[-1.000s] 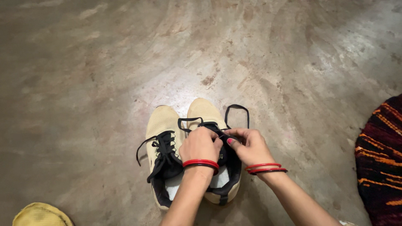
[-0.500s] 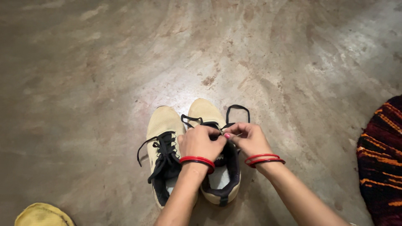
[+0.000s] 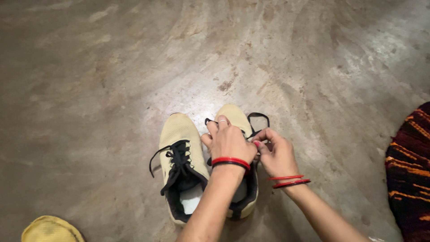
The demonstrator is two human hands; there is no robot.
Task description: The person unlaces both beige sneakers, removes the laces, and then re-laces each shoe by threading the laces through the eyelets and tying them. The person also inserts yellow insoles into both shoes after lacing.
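Both hands are busy over the right shoe (image 3: 239, 134). From where I watch, the left hand (image 3: 228, 142) lies on top of that shoe with its fingers curled down, and it seems to be pinching the black lace (image 3: 259, 117). I cannot see its fingertips well, because the back of the hand hides them. The right hand (image 3: 277, 154) is just beside it, touching it, with finger and thumb pressed together on the same lace. One loop of the lace sticks out past the toe end of the shoe.

I see red bangles (image 3: 230, 161) on the left wrist and thin red ones on the right wrist too.

The right shoe is tan with a dark inside, and it sits on the floor (image 3: 112, 80) with its toe pointing away from me. The left shoe (image 3: 181, 166) stands just beside it, touching it, and its black lace hangs loose to the side.

The floor is grey and brown and looks worn. A yellow thing (image 3: 49, 229) peeks in at the bottom left corner. A dark striped cloth (image 3: 410, 170) lies at the right edge, well apart from the shoes.
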